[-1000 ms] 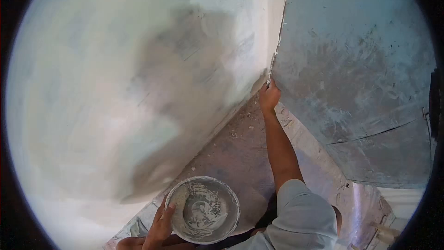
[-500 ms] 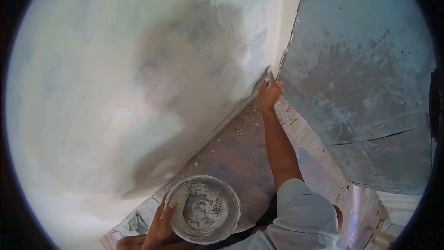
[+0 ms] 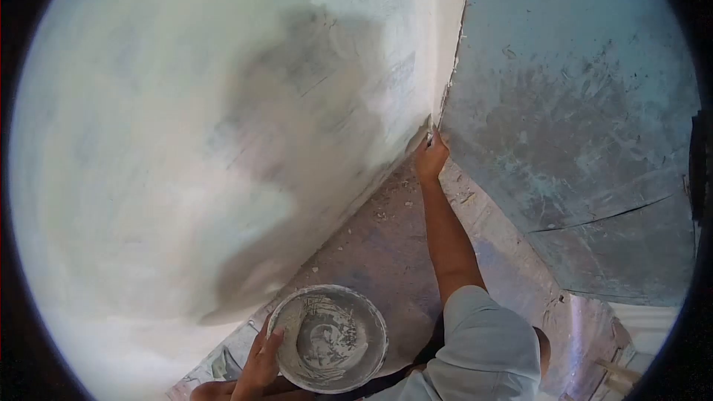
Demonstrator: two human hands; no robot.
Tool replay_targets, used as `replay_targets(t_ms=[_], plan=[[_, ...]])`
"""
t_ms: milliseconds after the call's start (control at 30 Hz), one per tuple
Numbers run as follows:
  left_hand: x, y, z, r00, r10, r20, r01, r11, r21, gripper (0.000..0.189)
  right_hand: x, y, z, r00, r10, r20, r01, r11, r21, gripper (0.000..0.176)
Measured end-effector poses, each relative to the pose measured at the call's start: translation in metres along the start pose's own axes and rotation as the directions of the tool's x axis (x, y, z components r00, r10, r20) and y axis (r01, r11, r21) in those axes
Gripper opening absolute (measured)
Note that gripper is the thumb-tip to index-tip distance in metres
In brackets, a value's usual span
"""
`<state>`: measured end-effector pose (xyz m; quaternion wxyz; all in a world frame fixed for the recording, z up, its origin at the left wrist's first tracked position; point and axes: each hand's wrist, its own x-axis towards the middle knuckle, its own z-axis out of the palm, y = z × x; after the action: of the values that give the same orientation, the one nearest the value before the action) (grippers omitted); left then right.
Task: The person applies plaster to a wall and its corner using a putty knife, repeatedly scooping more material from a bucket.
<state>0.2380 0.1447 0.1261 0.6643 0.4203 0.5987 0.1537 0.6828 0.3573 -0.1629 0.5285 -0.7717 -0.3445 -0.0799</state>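
My left hand (image 3: 261, 358) grips the left rim of a round metal bowl (image 3: 377, 338), whose inside is smeared with whitish paste. Low in the wall corner, my right hand (image 3: 431, 157) is closed around a small tool whose shape is mostly hidden by the fingers. Its tip touches the base of the pale strip (image 3: 444, 30) between the two walls. Shadows fall over the plastered left wall (image 3: 163, 163).
On the right stands a blue-grey scuffed panel (image 3: 579, 126) with a ragged edge and a crack low down. The dusty floor (image 3: 371, 252) has crumbs of debris. A light wooden piece (image 3: 620, 375) lies at the bottom right.
The view has shifted slightly, so the corner sits further left. My right hand is a little lower in the picture, still at the corner. The bowl stays in my left hand.
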Motion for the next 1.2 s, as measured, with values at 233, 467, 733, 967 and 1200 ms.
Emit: replay_targets(t_ms=[233,467,733,967,1200], plan=[[-0.001,0.016,0.007,0.999,-0.047,-0.002,0.047,0.999,-0.012,0.053,-0.065,-0.049,0.011,0.995,-0.078,0.055,0.074,0.994,0.075,0.053],[0.008,-0.003,-0.005,0.997,0.052,0.049,-0.050,0.998,-0.027,0.052,-0.142,-0.060,-0.033,0.912,-0.305,0.276,0.217,0.927,0.307,0.042],[0.007,0.000,-0.003,0.997,0.060,0.056,-0.059,0.998,-0.031,0.052,-0.020,-0.014,-0.044,0.987,0.159,0.002,-0.158,0.977,0.142,0.029],[0.002,0.006,0.003,0.999,0.045,0.014,-0.045,0.999,-0.002,0.053,-0.012,0.013,-0.013,0.987,0.162,0.007,-0.162,0.986,-0.042,0.031],[-0.001,0.009,0.008,1.000,0.016,-0.021,-0.016,1.000,-0.002,0.052,-0.026,0.031,0.005,0.996,-0.014,-0.086,0.007,0.997,-0.083,0.038]])
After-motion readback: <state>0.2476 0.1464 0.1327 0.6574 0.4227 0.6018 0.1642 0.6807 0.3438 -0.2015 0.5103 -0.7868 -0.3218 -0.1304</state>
